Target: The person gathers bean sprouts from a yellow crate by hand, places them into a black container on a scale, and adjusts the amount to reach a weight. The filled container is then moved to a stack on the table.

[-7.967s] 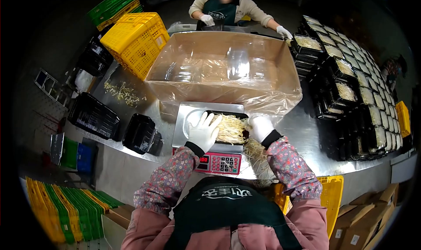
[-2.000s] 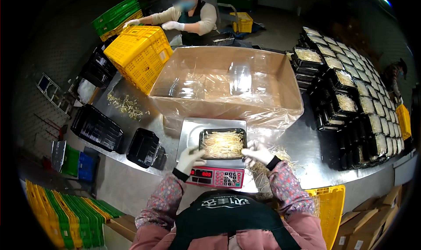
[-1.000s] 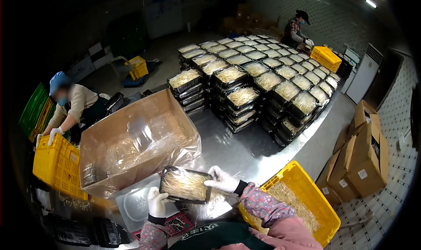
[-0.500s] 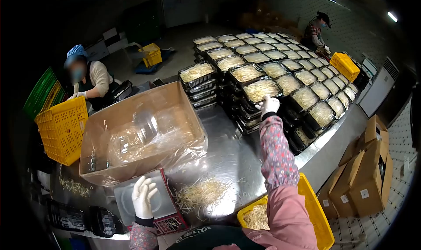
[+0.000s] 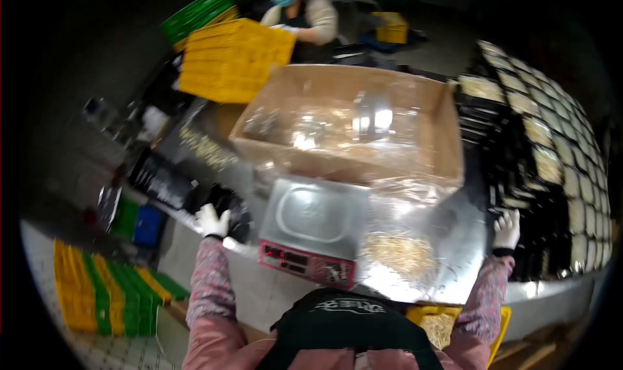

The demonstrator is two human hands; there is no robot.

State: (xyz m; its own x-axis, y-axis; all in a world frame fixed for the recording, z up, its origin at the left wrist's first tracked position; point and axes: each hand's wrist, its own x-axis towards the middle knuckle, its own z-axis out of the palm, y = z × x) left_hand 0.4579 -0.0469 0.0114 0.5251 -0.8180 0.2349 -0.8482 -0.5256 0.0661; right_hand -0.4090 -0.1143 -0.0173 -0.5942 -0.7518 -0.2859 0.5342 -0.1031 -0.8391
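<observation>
- The left hand (image 5: 214,222) is reaching to the black trays (image 5: 237,213) at the tabletop's left edge; its grip is spreading, with the fingers apart, and blur is hiding whether it is touching them.
- The right hand (image 5: 507,230) is hovering or resting beside the stacked filled trays (image 5: 549,166); its fingers are pointing away from the body and its grip is standing partly open, pinching nothing visible. Contact with the stacks is not showing clearly.
- The filled trays are standing in tall stacks along the right side of the tabletop (image 5: 468,209), pale strands showing in their tops.
- The scale (image 5: 314,218) is sitting between the two hands, its red panel facing the wearer.
- A loose pile of pale strands (image 5: 401,254) is lying just right of the scale.
- A large cardboard box (image 5: 337,166) with clear plastic is standing behind the scale.
- Across the tabletop, another person (image 5: 318,21) is standing behind a yellow crate (image 5: 235,60).
</observation>
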